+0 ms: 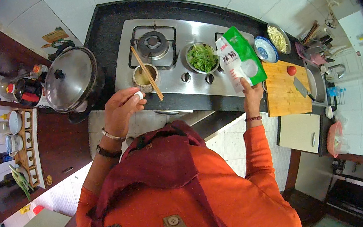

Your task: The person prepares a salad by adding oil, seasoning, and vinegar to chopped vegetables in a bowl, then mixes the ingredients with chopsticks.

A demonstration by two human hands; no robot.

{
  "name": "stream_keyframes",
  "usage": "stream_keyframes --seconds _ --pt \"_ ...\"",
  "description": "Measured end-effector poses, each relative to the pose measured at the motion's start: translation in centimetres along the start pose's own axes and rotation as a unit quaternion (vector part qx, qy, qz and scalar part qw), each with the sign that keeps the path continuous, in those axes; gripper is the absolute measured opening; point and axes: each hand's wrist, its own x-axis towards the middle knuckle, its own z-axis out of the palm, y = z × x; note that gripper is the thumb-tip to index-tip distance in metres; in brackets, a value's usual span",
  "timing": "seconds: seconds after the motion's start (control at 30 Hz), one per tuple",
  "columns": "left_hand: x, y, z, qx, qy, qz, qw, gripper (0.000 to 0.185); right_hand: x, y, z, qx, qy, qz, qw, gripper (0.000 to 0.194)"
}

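My left hand pinches a small white cap between its fingertips, just in front of a small speckled bowl. Yellowish liquid shows inside that bowl, and a pair of wooden chopsticks lies across its rim. In my right hand is a green and white seasoning pouch, gripped by its lower end and raised over the right part of the gas stove. The pouch bears writing. Close to its left edge stands a round metal bowl of chopped green leaves.
A large lidded pot stands left of the stove. To the right are a blue-patterned bowl, a dish of pale shreds and a wooden cutting board bearing a tomato and a cleaver. Beyond it is the sink.
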Motion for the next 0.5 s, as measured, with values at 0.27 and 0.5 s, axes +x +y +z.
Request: stream_keyframes --seconds 0.27,0.5 --pt "2.8 1.1 1.1 -0.165 -0.083 0.036 0.982 0.024 -2.9 -2.6 2.8 0.320 -0.120 0.117 0.933 0.050" --pt "3.3 1.9 0.4 -0.223 -0.151 0.058 0.961 0.025 -8.1 -6.8 8.1 0.304 -0.259 0.149 0.904 0.053"
